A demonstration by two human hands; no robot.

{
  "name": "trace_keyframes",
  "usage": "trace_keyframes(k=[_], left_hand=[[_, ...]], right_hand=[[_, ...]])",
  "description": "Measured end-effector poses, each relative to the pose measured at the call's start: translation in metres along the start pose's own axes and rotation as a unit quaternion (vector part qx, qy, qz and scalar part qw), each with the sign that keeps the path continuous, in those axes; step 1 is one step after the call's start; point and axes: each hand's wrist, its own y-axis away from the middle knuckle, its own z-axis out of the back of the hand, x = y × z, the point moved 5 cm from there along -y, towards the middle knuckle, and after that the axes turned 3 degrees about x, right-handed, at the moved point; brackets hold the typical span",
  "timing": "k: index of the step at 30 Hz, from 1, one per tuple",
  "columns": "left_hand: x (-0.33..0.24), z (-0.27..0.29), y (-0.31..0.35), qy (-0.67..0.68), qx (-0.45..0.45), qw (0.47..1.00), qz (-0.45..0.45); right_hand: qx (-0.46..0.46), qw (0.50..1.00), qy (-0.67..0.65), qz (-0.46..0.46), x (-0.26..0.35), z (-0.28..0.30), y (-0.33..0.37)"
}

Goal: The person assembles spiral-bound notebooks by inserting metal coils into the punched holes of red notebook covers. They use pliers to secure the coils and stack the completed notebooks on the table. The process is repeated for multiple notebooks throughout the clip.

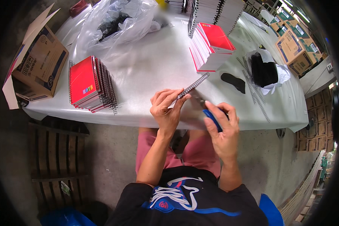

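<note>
White table [147, 75]: before you.
Right hand [224, 130]: you clasp the blue-handled tool [212, 119].
Left hand [167, 111]: you pinch the wire coil [196, 83].
Tool: slipping, it could nick your left hand.
Coil: over the table's near edge; squeezing might bend it.

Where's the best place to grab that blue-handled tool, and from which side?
Probably by the blue handle, coming from the near right, as the right hand holds it. The handle slants back toward that hand, while the blurred tip points forward and left, toward the dark coil in the left hand; that should keep the fingers clear of the tip.
</note>
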Motion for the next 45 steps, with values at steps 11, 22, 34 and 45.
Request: trace_keyframes(k=[11, 22, 34, 45], left_hand=[[-0.012, 0.006, -0.003, -0.092, 0.01, 0.991, -0.093], [-0.018, 0.014, -0.005, -0.056, -0.04, 0.994, -0.089], [-0.024, 0.068, -0.018, 0.285, -0.145, 0.941, 0.114], [-0.073, 0.168, -0.067, -0.099, -0.147, 0.98, -0.091]], right_hand=[[0.044, 0.997, 0.054, 0.044, 0.008, -0.017, -0.01], [0.138, 0.945, -0.295, -0.041, -0.014, -0.039, -0.007], [0.075, 0.952, -0.295, 0.027, -0.017, -0.057, -0.041], [0.205, 0.625, -0.752, -0.044, 0.135, -0.131, -0.159]])
